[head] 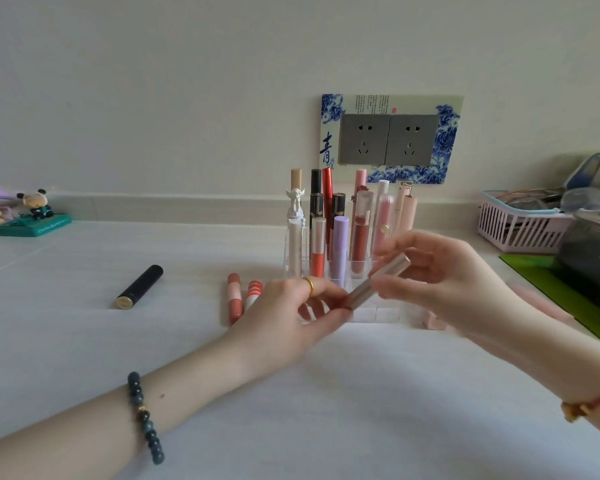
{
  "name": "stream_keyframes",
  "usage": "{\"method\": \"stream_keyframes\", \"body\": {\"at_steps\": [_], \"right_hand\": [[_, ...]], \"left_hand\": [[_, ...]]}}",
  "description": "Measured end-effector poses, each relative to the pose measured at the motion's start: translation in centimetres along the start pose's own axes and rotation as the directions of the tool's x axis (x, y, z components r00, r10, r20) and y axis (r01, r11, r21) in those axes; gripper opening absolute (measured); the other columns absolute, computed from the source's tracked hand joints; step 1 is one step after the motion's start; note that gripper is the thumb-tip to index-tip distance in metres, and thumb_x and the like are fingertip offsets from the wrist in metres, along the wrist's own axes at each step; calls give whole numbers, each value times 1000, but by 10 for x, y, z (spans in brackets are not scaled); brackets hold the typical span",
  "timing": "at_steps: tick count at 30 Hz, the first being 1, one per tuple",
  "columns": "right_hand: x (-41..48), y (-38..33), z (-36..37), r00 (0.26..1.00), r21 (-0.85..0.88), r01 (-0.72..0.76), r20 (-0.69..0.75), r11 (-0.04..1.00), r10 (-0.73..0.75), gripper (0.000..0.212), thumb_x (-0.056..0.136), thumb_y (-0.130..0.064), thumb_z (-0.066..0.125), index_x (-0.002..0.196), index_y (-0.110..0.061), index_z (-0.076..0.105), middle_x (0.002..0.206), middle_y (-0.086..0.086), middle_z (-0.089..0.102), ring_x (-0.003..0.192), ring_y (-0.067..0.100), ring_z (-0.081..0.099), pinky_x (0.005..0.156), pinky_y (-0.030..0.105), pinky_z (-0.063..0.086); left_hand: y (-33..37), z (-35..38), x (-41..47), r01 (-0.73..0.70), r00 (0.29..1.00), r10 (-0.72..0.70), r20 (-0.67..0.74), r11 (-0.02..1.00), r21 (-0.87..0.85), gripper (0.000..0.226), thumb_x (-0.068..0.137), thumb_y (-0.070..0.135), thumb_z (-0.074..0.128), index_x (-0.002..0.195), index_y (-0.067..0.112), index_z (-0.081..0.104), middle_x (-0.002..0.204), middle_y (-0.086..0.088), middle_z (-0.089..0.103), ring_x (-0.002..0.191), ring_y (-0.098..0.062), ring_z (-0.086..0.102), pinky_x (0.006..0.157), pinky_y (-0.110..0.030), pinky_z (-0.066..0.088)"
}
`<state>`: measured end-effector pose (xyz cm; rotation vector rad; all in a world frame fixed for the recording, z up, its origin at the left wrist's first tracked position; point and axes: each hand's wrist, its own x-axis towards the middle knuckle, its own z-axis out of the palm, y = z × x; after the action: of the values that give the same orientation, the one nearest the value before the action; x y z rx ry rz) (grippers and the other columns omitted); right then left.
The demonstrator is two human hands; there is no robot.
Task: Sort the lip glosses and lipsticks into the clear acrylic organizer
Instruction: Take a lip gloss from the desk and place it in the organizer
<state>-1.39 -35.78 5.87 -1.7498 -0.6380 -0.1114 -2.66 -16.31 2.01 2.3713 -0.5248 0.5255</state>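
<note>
In the head view, you are pinching the rose-metal tube (362, 292) with both hands: left hand (291, 317) gripping its near-left end, right hand (444, 271) its far-right end. It is slanting just near of the clear organizer (378, 315). Upright tubes are filling the far rows, and the near slots are looking free.

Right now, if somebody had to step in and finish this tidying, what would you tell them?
Left hand and right hand: fingers of both pinch one silver tube, tilted, just in front of the organizer.
Done: many upright tubes stand in its back rows; front slots look free.
To do: the silver tube, the black lipstick lying far left on the table, and the coral tube and striped tube lying beside the organizer's left side.
</note>
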Motion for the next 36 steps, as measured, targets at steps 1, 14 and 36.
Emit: {"method": "stream_keyframes", "body": {"at_steps": [1,14,36], "right_hand": [[2,0,1,999,71,-17,-36,997,19,36,54,-20,75,88,-17,64,77,4,73,70,16,69,68,23,57],[48,1,-11,949,-151,67,-296,986,-110,32,75,-3,69,105,-13,62,85,6,69,80,19,69,70,31,59],[49,35,0,972,-352,85,-177,932,-155,35,76,-3,69,106,-18,60,79,-7,63,77,10,65,71,18,55]], "left_hand": [[2,0,3,23,1000,-23,-10,999,-33,11,76,55,58,84,49,61,78,38,58,75,13,53,84,-18,9],[13,1,22,24,997,-40,-63,971,-238,35,80,22,67,113,28,60,82,28,57,75,20,52,62,10,27],[10,25,27,151,985,-94,144,876,-458,60,81,15,65,134,24,40,110,12,60,90,-16,64,86,-39,52]]}}
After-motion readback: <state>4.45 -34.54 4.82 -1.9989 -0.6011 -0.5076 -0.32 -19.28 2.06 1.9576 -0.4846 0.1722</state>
